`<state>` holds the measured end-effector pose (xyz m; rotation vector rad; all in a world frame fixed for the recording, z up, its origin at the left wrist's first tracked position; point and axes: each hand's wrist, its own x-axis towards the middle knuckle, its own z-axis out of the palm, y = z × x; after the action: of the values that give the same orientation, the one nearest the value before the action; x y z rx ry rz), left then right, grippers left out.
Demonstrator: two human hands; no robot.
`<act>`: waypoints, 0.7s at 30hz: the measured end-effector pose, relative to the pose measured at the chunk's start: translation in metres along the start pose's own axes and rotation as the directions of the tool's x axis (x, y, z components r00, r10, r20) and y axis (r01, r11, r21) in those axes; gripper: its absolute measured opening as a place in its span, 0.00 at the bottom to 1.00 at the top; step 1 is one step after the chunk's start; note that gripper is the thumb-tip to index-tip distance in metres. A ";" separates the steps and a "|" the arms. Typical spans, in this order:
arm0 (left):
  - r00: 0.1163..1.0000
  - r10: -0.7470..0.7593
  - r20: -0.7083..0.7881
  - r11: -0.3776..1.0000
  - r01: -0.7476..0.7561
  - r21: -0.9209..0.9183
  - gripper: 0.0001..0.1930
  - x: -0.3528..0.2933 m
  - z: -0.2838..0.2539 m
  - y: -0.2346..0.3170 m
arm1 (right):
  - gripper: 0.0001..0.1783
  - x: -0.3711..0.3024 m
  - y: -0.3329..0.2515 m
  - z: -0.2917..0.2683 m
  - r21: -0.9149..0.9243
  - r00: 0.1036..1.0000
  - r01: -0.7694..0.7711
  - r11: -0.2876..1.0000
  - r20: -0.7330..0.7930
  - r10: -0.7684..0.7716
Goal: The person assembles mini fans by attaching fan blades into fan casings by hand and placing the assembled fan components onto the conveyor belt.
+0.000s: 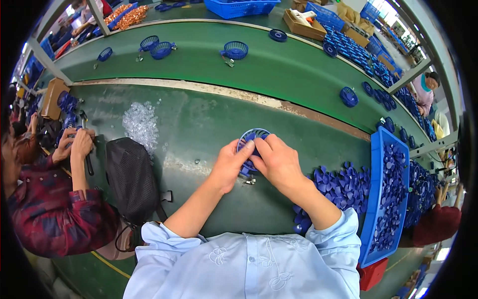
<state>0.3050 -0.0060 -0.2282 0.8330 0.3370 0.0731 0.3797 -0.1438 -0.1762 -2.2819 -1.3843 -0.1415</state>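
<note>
Over the green table, my left hand (230, 165) is closed round the side of a round blue fan housing (254, 133) with a slatted rim. The fingers of my right hand (279, 160) are bent together into its open side, pinching what looks like a small dark blue fan blade; fingertips cover most of it. Below the housing hangs a small metal and circuit piece (250, 181). Close to my right forearm lies a loose heap of dark blue fan blades (343, 187), some partly hidden by the arm.
A blue crate (377, 199) of blades stands at the right edge. Clear plastic bits (141, 124) and a black mesh bag (130, 179) lie left. Beyond a worn ledge, a green belt (199, 60) carries several housings. A co-worker's hands (74, 143) hold a tool at far left.
</note>
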 end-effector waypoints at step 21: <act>0.972 0.235 -0.026 0.823 -0.185 0.538 0.21 0.006 0.003 -0.016 | 0.22 -0.024 0.084 0.000 0.615 0.777 -0.624 0.482 0.418 0.472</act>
<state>0.3107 -0.0176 -0.2393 1.4265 0.3556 0.2334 0.4399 -0.1959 -0.2115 -1.9015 -0.5036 0.7501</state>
